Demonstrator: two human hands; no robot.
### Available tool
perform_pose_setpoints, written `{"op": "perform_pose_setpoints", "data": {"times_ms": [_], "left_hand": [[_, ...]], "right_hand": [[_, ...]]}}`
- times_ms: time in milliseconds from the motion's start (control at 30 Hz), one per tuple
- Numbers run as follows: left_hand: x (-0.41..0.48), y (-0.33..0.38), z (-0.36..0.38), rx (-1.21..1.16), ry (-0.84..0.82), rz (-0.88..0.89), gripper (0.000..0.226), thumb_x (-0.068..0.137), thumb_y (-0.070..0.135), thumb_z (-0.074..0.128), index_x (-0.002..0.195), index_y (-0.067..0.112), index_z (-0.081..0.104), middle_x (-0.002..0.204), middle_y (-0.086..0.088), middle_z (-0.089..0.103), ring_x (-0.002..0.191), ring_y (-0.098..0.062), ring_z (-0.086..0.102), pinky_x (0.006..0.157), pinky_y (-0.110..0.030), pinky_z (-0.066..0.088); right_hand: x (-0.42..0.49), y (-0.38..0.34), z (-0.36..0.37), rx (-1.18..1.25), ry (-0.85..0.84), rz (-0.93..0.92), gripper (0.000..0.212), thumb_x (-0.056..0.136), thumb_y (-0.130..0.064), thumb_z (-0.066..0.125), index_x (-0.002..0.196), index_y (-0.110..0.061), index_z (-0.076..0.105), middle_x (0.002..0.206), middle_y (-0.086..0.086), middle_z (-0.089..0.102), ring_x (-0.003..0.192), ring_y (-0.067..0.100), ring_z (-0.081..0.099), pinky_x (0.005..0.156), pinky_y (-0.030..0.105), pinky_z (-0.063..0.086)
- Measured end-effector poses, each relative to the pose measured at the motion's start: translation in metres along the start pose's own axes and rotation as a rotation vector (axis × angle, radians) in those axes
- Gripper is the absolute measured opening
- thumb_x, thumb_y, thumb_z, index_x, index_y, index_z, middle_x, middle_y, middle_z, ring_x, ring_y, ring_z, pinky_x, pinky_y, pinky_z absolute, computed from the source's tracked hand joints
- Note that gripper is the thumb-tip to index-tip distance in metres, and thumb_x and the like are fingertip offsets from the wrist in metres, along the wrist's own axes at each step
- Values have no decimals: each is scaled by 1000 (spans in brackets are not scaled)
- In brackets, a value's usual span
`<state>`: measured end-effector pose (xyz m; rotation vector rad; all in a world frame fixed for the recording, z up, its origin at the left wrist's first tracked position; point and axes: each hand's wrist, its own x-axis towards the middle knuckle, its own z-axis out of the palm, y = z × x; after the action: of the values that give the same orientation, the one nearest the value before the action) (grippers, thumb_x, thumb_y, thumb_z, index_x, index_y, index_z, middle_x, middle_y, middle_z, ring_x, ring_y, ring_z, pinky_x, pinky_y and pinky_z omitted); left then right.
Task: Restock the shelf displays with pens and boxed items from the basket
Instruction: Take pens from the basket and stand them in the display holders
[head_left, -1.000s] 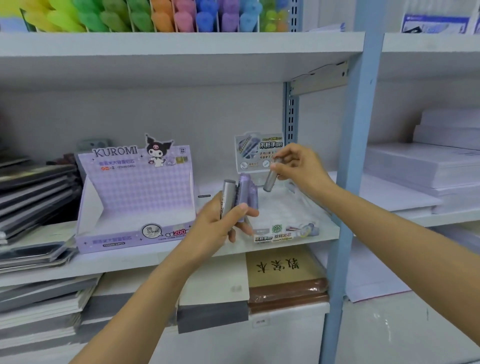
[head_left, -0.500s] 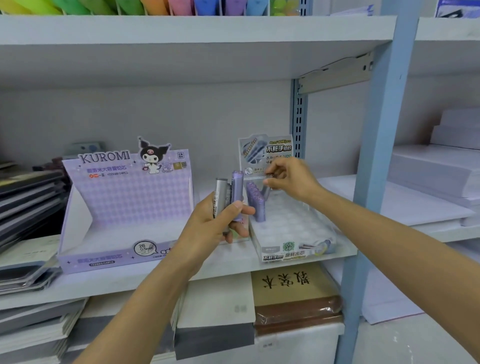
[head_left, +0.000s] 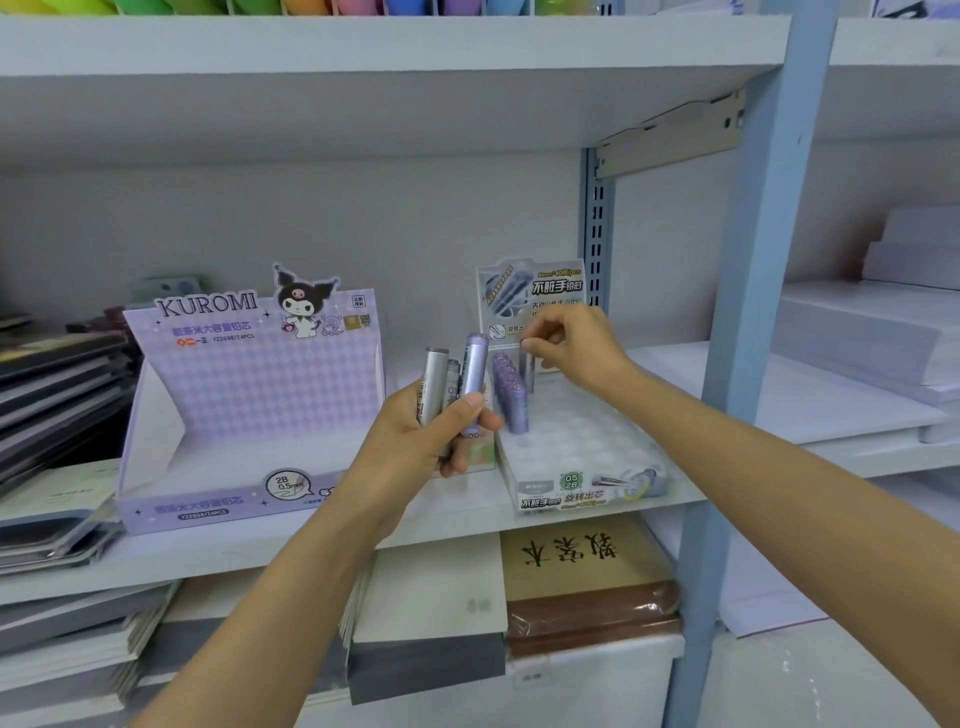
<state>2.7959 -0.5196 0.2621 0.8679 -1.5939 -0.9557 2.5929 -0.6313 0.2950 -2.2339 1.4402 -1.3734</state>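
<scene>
The right hand (head_left: 576, 353) pinches a grey tube (head_left: 526, 374) by its top at a back slot of the tray (head_left: 597, 452), beside the purple row (head_left: 510, 402). It should go straight down, upright, until it seats. The left hand (head_left: 426, 441) grips three spares (head_left: 475, 371) near the tray.

Across the slotted tray (head_left: 597, 452), front and right cells are lying free. A row of purple tubes (head_left: 511, 402) is blocking its left edge; the blue upright (head_left: 753, 312) is bounding the right, the upper shelf (head_left: 363, 47) limiting headroom.
</scene>
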Motion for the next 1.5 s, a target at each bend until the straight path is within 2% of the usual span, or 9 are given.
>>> {"op": "perform_pose_setpoints", "data": {"times_ms": [200, 300, 400, 533, 700, 867, 1033, 1200, 1500], "left_hand": [[-3, 4, 2, 17, -10, 6, 13, 94, 27, 61, 96, 15, 61, 87, -5, 74, 47, -10, 45, 52, -23, 44], [-4, 5, 4, 24, 7, 11, 12, 92, 27, 63, 95, 15, 62, 86, -5, 74, 46, -9, 45, 50, -21, 43], [-4, 7, 9, 24, -3, 7, 16, 95, 27, 60, 98, 11, 62, 87, -4, 75, 47, -11, 45, 49, -22, 43], [-7, 11, 18, 8, -42, 9, 22, 97, 27, 54, 105, 9, 64, 90, -5, 75, 49, -11, 48, 52, -24, 44], [-11, 16, 23, -97, -13, -54, 24, 101, 19, 49, 113, 5, 63, 84, -3, 73, 57, -10, 55, 60, -21, 48], [-13, 18, 18, -162, 40, -122, 19, 98, 6, 49, 113, 7, 62, 83, -5, 72, 68, -13, 61, 67, -23, 53], [-21, 17, 13, -169, -5, -102, 15, 98, 12, 52, 111, 5, 56, 86, -10, 75, 73, -18, 69, 68, -25, 57], [-26, 14, 7, -91, -31, -76, 13, 98, 18, 54, 98, 5, 57, 87, -10, 74, 66, -16, 65, 55, -20, 49], [-27, 8, 3, -110, -45, -80, 24, 94, 25, 59, 101, 2, 61, 81, -7, 69, 68, -18, 60, 58, -22, 50]], "right_hand": [[-6, -5, 0, -54, -89, 36, 12, 92, -15, 65, 90, -8, 74, 75, -2, 67, 63, 8, 58, 66, 28, 53], [-13, -17, -15, 262, -37, 23, 16, 95, -22, 60, 97, -10, 71, 88, 4, 68, 71, 13, 58, 63, 26, 50], [-24, -31, -29, 714, -281, 14, 23, 96, -28, 57, 112, -15, 70, 102, 3, 70, 82, 15, 65, 66, 24, 53], [-41, -35, -32, 729, -504, -74, 27, 94, -16, 60, 121, -18, 67, 109, 0, 71, 97, 17, 66, 83, 27, 53], [-49, -42, -43, 788, -212, -5, 16, 88, -3, 65, 103, -7, 70, 89, 7, 73, 80, 16, 69, 74, 23, 55], [-54, -45, -49, 661, -20, 5, 17, 87, -2, 67, 103, 0, 67, 90, 16, 69, 72, 13, 68, 67, 19, 55], [-63, -43, -33, 371, -74, -22, 16, 84, -6, 72, 99, -9, 69, 93, 13, 70, 81, 20, 66, 76, 29, 57], [-67, -45, -29, 194, -131, -108, 16, 84, -12, 74, 100, -11, 72, 85, 2, 70, 77, 11, 65, 75, 21, 56], [-70, -46, -25, 154, -107, -105, 23, 82, -15, 76, 102, -21, 68, 85, 0, 67, 77, 8, 63, 73, 18, 55]]}}
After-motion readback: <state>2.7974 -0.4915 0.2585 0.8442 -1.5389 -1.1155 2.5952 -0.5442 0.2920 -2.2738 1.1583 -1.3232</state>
